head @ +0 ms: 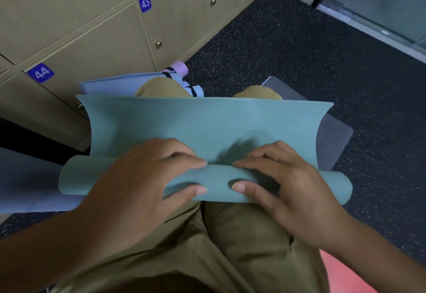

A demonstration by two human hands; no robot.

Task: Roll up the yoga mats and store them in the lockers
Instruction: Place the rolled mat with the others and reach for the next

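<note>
A dark speckled floor [299, 46] runs along a wall of tan lockers [92, 39], doors 43 and 44 among them, all the doors in view closed. A person sits here in khaki trousers with a teal yoga mat [207, 122] across the lap, its free end draped over the knees and its near end already wound into a tight roll. This looks like the rolling step, partly done. The left hand [138, 177] and right hand [283, 184] both curl round the roll, thumbs on the near side, fingers [189, 158] over the top. Next, I judge, they must keep the roll tight and its ends even. Rolled, strapped mats [177, 68] in lilac and blue lie by the lockers
</note>
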